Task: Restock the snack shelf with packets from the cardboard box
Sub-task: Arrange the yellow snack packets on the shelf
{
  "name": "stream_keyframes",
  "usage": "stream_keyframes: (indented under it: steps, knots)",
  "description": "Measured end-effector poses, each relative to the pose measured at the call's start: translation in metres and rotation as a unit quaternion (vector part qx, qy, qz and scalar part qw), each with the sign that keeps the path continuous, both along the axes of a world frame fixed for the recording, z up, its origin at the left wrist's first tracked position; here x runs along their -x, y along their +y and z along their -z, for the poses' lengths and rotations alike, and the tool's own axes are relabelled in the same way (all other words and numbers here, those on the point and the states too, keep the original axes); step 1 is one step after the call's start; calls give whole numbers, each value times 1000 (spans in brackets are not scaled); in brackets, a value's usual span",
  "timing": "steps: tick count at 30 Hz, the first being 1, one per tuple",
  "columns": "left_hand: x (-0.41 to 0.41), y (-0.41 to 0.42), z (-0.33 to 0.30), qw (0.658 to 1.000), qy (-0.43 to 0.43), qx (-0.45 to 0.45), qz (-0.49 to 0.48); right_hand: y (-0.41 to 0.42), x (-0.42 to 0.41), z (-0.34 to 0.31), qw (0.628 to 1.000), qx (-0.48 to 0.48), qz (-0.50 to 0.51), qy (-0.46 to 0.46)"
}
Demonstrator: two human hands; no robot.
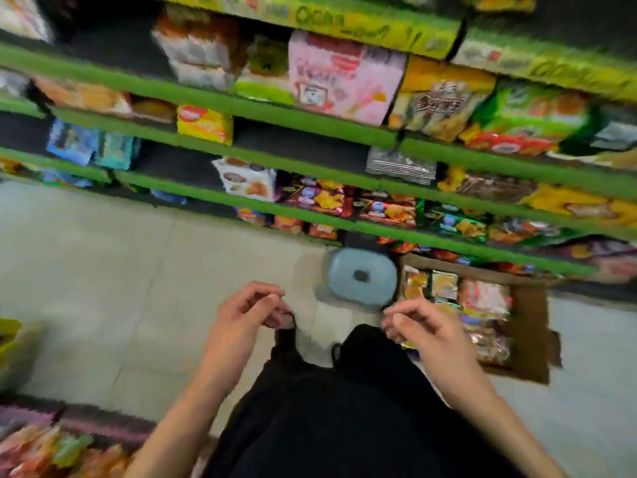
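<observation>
A brown cardboard box (531,326) sits on the floor at the right, below the green snack shelf (310,125), and holds several shiny snack packets (482,305). My left hand (248,315) hangs over the floor in front of me, fingers loosely curled, holding nothing. My right hand (424,326) hovers just left of the box's near corner, fingers loosely curled and empty. The shelf rows carry many bright packets, with dark gaps in the middle rows. The frame is blurred.
A round blue-grey stool (362,281) stands on the floor between the shelf foot and my legs, left of the box. More packets (51,453) lie at the bottom left. Pale tiled floor (103,270) spreads to the left.
</observation>
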State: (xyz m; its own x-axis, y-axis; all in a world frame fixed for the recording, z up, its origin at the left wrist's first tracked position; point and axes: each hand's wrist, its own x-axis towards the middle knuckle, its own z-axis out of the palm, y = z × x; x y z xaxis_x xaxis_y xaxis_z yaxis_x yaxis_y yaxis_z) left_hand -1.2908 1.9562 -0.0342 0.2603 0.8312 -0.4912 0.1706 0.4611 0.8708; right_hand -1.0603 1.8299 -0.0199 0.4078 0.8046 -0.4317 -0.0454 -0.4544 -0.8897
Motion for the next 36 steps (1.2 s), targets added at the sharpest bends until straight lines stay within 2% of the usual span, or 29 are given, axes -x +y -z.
stream_keyframes:
  steps: [5, 11, 15, 22, 26, 29, 31, 34, 36]
  knots:
    - [-66, 59, 8, 984, 4, -3, 177, -38, -3, 1, 983, 26, 184, -16]
    - [-171, 53, 20, 942, 31, 19, 334, -67, -22, 13, 940, 17, 342, 4]
    - [-229, 31, 32, 908, 55, 32, 414, -87, -56, 32, 909, 16, 416, 34]
    - [-351, -16, 93, 854, 165, 80, 487, -122, -161, 109, 851, 32, 511, 114]
    - [-422, -51, 166, 813, 211, 105, 533, -147, -204, 182, 819, 62, 553, 140]
    - [-467, -74, 247, 773, 243, 103, 577, -165, -218, 256, 794, 81, 582, 159]
    - [-492, -87, 313, 737, 268, 104, 612, -172, -220, 313, 787, 97, 585, 173]
    - [-524, -103, 420, 664, 310, 101, 673, -180, -222, 406, 780, 124, 588, 176]
    - [-538, -109, 489, 633, 338, 88, 691, -184, -221, 468, 776, 142, 587, 180]
